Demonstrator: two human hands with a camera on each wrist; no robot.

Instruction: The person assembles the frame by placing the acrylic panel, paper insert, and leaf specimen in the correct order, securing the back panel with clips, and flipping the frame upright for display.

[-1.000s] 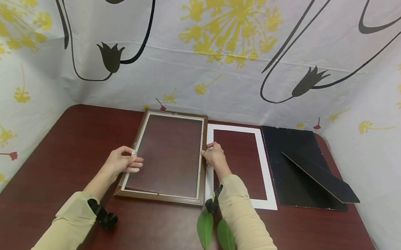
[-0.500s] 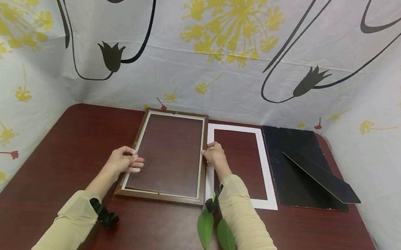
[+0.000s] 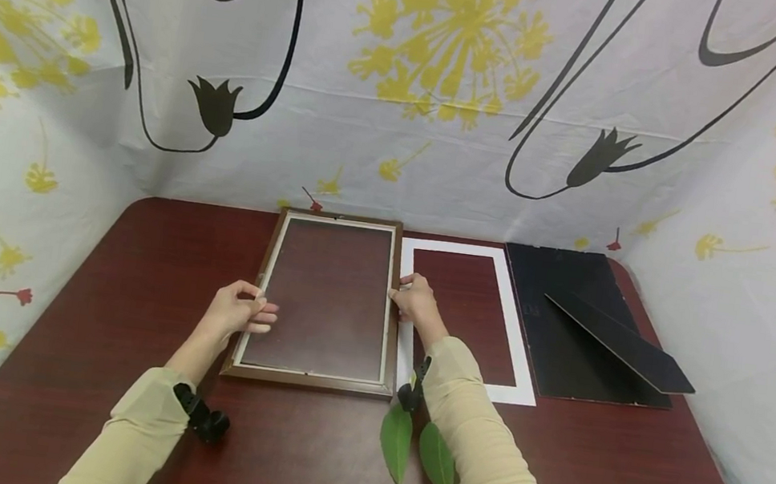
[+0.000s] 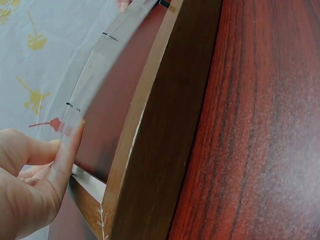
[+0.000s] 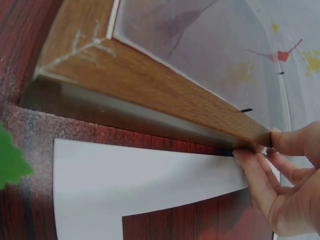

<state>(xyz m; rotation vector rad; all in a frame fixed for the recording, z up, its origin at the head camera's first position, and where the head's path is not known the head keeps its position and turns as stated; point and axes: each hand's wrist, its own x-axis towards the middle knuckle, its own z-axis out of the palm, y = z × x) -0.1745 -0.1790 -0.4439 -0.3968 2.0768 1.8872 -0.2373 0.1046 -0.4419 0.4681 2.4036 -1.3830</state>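
Note:
A brown picture frame (image 3: pixel 309 382) with a pale inner lip lies on the table. Over its opening is a clear sheet (image 3: pixel 330 299). My left hand (image 3: pixel 234 312) pinches the sheet's left edge between thumb and fingers; the left wrist view shows this clear edge (image 4: pixel 92 75) above the frame's wooden side (image 4: pixel 155 130). At the frame's right side, my right hand (image 3: pixel 420 304) grips the rail, thumb on top and fingers along the outer side, as the right wrist view shows. Part of the rail is hidden behind those fingers.
Right of the frame lies a white mat (image 3: pixel 522 363) with a rectangular opening. Beyond it is a black backing board (image 3: pixel 544 269) with a raised stand flap (image 3: pixel 623 343). Two green leaves (image 3: pixel 396 441) lie by the right sleeve. Patterned cloth (image 3: pixel 398 162) surrounds the table.
The slanted gap at the clear sheet's near left corner has closed up, so its near edge now runs along the frame's lip. Both hands stay almost in place.

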